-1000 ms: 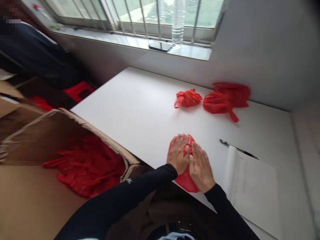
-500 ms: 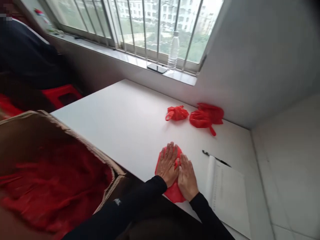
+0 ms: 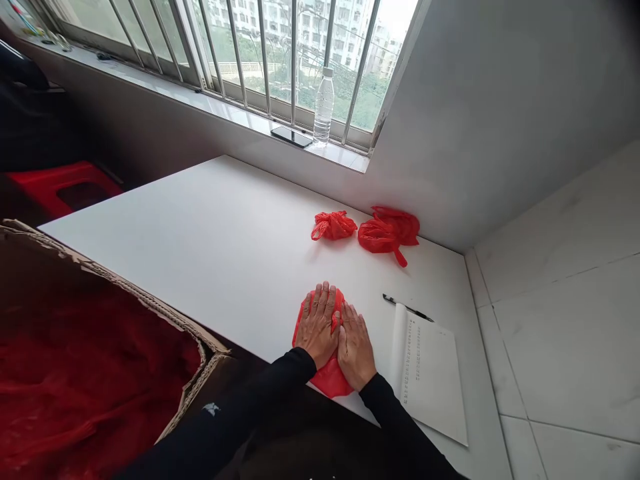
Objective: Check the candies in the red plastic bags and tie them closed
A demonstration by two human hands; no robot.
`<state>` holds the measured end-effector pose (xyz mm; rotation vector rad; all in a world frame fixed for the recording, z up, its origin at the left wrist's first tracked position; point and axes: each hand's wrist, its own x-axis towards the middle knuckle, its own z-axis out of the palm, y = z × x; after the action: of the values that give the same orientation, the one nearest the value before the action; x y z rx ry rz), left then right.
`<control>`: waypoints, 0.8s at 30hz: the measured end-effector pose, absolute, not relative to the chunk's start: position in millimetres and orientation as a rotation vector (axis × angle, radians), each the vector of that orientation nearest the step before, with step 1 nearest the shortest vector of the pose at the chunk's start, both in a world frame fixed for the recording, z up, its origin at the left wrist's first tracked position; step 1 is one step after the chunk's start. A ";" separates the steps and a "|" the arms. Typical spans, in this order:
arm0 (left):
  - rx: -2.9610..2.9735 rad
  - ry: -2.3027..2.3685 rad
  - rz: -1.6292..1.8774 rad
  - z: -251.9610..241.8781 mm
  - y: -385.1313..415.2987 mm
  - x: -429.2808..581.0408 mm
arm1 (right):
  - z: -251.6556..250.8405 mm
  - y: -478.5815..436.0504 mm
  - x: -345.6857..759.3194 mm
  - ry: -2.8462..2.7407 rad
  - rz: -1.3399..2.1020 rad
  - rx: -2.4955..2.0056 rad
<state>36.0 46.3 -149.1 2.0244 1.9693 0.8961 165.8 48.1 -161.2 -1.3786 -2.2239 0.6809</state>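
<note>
Both palms lie flat on a red plastic bag (image 3: 332,380) at the near edge of the white table. My left hand (image 3: 320,325) covers its upper left part, fingers stretched out and pointing away from me. Against it on the right, my right hand (image 3: 356,348) rests on the bag's right side, fingers extended and thumb beside the left thumb. A small fold of red plastic pokes up between the thumbs. Most of the bag is hidden under my hands. Farther back sit a small crumpled red bag (image 3: 334,226) and a larger red bag (image 3: 389,231).
Right of my hands lie an open notebook (image 3: 433,377) and a black pen (image 3: 407,307). A cardboard box (image 3: 145,301) of red plastic stands at the left. The windowsill holds a phone (image 3: 291,137) and a water bottle (image 3: 324,110). Behind are a red stool (image 3: 65,175) and a person (image 3: 30,120).
The view has turned slightly right, so everything appears farther left and sharper. My hands remain flat on the bag in nearly the same pose.
</note>
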 end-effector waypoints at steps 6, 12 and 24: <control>1.699 1.961 0.935 -104.6 11.3 36.9 | -152.4 34.9 185.7 -1.999 0.750 -1.431; 1.003 1.973 0.876 -104.1 -10.0 53.1 | -151.2 9.1 198.4 -1.864 1.052 -1.494; 0.842 1.632 1.496 13.5 -45.7 -46.7 | -51.2 -47.4 198.5 -1.721 1.030 -1.418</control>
<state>-46.7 -45.7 13.5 0.8415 1.6320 1.4962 198.5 -47.4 -51.2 -1.4177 -1.7213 1.0300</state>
